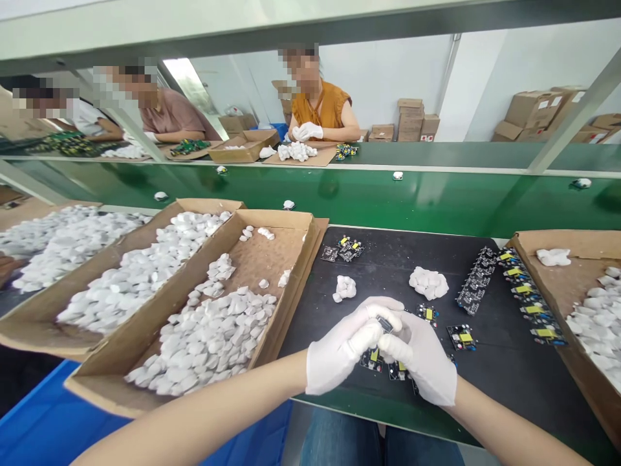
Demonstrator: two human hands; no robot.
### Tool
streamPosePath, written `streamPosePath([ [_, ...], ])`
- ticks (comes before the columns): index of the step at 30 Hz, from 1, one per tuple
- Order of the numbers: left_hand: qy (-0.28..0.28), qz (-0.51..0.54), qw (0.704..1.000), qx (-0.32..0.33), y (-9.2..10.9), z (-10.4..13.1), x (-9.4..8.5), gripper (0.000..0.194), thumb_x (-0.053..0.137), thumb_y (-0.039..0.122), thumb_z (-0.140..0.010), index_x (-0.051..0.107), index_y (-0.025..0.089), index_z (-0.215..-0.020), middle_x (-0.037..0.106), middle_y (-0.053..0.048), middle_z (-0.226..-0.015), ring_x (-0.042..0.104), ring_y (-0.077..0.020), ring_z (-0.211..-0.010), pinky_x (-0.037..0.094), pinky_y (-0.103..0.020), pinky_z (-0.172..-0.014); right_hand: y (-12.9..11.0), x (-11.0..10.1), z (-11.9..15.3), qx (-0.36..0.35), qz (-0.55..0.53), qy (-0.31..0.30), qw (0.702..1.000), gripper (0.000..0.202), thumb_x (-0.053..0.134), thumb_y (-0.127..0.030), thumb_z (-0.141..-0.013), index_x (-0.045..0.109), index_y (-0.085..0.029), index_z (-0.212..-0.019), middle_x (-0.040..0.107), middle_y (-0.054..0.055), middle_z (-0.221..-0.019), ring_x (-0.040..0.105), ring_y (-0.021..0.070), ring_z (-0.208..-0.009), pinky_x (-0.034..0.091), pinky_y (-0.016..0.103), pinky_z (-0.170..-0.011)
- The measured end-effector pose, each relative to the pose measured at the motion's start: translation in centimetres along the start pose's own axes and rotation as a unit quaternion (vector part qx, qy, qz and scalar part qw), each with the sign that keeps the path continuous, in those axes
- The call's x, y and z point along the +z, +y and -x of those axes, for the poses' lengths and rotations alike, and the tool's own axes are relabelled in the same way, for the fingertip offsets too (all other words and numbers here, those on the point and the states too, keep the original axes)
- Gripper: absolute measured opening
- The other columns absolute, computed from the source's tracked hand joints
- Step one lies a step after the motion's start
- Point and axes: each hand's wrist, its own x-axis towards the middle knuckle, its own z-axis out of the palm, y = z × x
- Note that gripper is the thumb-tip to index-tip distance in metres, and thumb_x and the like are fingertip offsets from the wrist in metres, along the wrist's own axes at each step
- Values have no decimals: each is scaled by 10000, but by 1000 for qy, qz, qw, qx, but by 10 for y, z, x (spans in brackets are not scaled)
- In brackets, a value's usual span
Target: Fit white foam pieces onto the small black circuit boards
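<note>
White gloves cover both of my hands, which meet above the black mat (315,323). The fingers of my left hand (342,340) are closed on a small dark electronic part (385,324), mostly hidden by the gloves. Against the same part, the fingers of my right hand (427,356) are curled closed. Circuit boards with yellow parts lie below and beside the hands, one board (462,338) to the right. Two white putty-like clumps rest beyond the hands, a smaller clump (344,288) at left and a larger clump (429,283) at right.
Cardboard trays of white lumps stand at left (286,323) and right (582,349). Rows of boards (478,278) line the mat's right side. Behind runs a green conveyor (349,200) carrying several small white-topped items. Across it, a person in orange (325,110) and other co-workers sit.
</note>
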Motion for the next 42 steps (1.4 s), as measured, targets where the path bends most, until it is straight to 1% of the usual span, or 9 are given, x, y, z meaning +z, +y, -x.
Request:
streamPosePath([
  [5, -5, 89, 994, -57, -10, -6, -4, 429, 374, 520, -884, 583, 161, -989, 546, -102, -1191, 598, -219, -909, 479, -363, -828, 9, -3, -7, 14, 42, 11, 999, 460, 582, -601, -729, 531, -165, -592, 485, -10, -501, 451, 138, -526, 361, 285, -560],
  [9, 4, 52, 997, -49, -9, -5, -6, 401, 333, 429, -911, 543, 161, -1123, 569, -106, -1153, 581, -235, -988, 482, -366, -828, 10, -3, -8, 10, -38, -49, 998, 392, 582, -528, -762, 541, -169, -611, 496, -7, -524, 470, 149, -557, 369, 299, -605],
  [12, 3, -60, 997, 45, -4, -4, -6, 434, 528, 417, -805, 512, 168, -1160, 529, -127, -1203, 533, -267, -1092, 459, -401, -893, 7, -4, -6, -9, -123, -95, 988, 306, 569, -453, -789, 539, -177, -658, 507, -2, -577, 475, 154, -588, 382, 306, -634],
  [14, 24, -156, 977, 145, -2, -3, -6, 480, 646, 327, -708, 517, 187, -1149, 539, -119, -1187, 527, -265, -1102, 431, -411, -938, 5, -5, -3, -29, -134, -119, 983, 292, 541, -449, -806, 544, -179, -694, 529, 11, -641, 484, 162, -631, 388, 312, -663],
  [19, 68, -241, 936, 248, 2, 1, -2, 471, 638, 175, -646, 539, 188, -1107, 606, -87, -1021, 597, -207, -942, 483, -351, -855, 1, -9, 2, -59, -8, -134, 989, 381, 537, -532, -791, 543, -164, -692, 548, 29, -733, 484, 174, -695, 378, 298, -651],
  [26, 25, -250, 941, 226, 8, -1, -3, 329, 626, 263, -696, 564, 186, -1010, 652, -85, -1021, 614, -202, -981, 493, -344, -880, -6, -5, 0, -78, 79, -100, 989, 320, 549, -465, -794, 529, -172, -668, 495, -2, -668, 455, 156, -646, 393, 287, -632],
  [32, 26, -316, 918, 237, 15, -2, -5, 214, 680, 364, -708, 617, 187, -809, 706, -51, -883, 660, -192, -846, 511, -293, -801, -9, -4, -1, -104, 59, -149, 982, 349, 509, -491, -817, 515, -185, -650, 532, 23, -702, 488, 205, -763, 395, 351, -792],
  [38, 75, -423, 872, 235, 13, -2, -6, 381, 720, 480, -623, 604, 182, -830, 678, -42, -795, 635, -198, -757, 487, -303, -716, 5, -7, -2, -59, -28, -150, 986, 267, 512, -387, -828, 531, -183, -658, 559, 28, -733, 489, 178, -740, 406, 313, -732],
  [42, 68, -450, 868, 200, 13, -3, -7, 249, 685, 399, -678, 577, 196, -773, 623, -4, -727, 596, -160, -706, 441, -267, -661, 7, -5, -5, -4, -161, -159, 974, 195, 520, -348, -774, 571, -197, -662, 591, 40, -730, 540, 203, -796, 422, 340, -775],
])
